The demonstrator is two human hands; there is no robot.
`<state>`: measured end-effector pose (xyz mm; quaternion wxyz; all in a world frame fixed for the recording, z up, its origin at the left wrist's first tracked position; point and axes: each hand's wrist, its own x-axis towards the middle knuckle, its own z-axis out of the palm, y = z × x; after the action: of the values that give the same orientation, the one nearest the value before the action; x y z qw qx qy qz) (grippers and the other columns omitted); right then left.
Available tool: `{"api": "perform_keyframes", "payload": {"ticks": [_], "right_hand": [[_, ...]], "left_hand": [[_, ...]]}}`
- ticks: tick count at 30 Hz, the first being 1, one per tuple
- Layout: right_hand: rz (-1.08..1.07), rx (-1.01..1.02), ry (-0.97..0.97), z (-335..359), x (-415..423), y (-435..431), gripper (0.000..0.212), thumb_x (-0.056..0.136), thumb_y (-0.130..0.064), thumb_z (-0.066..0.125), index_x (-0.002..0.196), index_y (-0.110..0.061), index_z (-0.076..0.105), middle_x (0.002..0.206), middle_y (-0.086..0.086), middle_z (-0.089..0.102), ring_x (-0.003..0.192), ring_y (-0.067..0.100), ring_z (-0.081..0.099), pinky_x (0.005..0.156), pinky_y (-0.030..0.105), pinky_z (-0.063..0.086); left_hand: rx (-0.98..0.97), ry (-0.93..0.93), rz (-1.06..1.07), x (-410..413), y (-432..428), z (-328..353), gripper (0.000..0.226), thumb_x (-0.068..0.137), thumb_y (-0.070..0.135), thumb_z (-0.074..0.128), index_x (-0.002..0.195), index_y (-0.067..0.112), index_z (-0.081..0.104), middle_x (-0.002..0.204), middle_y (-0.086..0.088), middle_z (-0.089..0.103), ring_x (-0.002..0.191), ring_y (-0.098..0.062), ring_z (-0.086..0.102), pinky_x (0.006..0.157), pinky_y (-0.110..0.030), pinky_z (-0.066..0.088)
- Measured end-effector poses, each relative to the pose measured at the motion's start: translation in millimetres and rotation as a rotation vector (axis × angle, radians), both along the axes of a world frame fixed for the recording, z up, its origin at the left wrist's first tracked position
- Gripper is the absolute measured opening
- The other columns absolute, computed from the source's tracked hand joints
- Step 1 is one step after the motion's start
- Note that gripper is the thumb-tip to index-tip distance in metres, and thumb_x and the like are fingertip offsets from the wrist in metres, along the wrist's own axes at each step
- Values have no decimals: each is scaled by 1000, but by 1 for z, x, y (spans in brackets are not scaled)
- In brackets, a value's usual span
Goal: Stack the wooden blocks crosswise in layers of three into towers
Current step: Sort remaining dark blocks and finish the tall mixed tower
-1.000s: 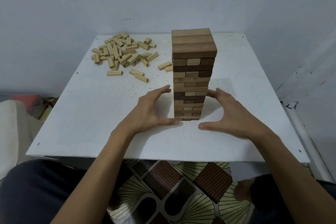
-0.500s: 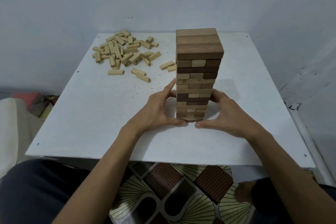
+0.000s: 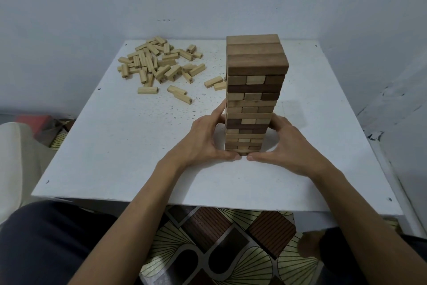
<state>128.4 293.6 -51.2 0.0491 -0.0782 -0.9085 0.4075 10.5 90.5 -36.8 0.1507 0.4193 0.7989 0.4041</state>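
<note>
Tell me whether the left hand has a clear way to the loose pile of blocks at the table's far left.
Probably yes. The left hand touches the tower on its left side, and only bare table lies between it and the pile.

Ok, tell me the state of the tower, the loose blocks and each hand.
tower: upright on the table, top layer complete.
loose blocks: scattered flat, far left of table.
left hand: fingers straight, pressing tower's left side.
right hand: against tower's right side, fingertips hidden.
</note>
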Motion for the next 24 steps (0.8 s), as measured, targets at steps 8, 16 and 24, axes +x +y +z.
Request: {"api": "perform_keyframes", "payload": {"ticks": [8, 16, 24], "right_hand": [[-2, 2, -7, -1, 0, -1, 96, 65, -47, 89, 145, -36, 38, 150, -9, 43, 131, 5, 37, 101, 28, 34], [-1, 4, -9, 1, 0, -2, 97, 65, -46, 89, 147, -34, 37, 149, -8, 43, 135, 10, 36, 104, 31, 36], [0, -22, -21, 8, 0, -5, 97, 65, -41, 90, 146, -36, 36, 145, -14, 41, 130, 5, 36, 103, 30, 35]], "left_hand": [[-12, 8, 1, -1, 0, -2, 102, 63, 32, 91, 149, 17, 38, 123, 12, 63, 117, -5, 56, 103, -45, 45], [-31, 1, -18, -2, 2, -3, 96, 63, 46, 85, 145, 25, 40, 124, 12, 61, 119, -15, 56, 101, -49, 45], [8, -7, -29, 0, 2, 2, 84, 64, 39, 86, 138, 27, 47, 119, 15, 63, 114, -10, 58, 99, -46, 46]]}}
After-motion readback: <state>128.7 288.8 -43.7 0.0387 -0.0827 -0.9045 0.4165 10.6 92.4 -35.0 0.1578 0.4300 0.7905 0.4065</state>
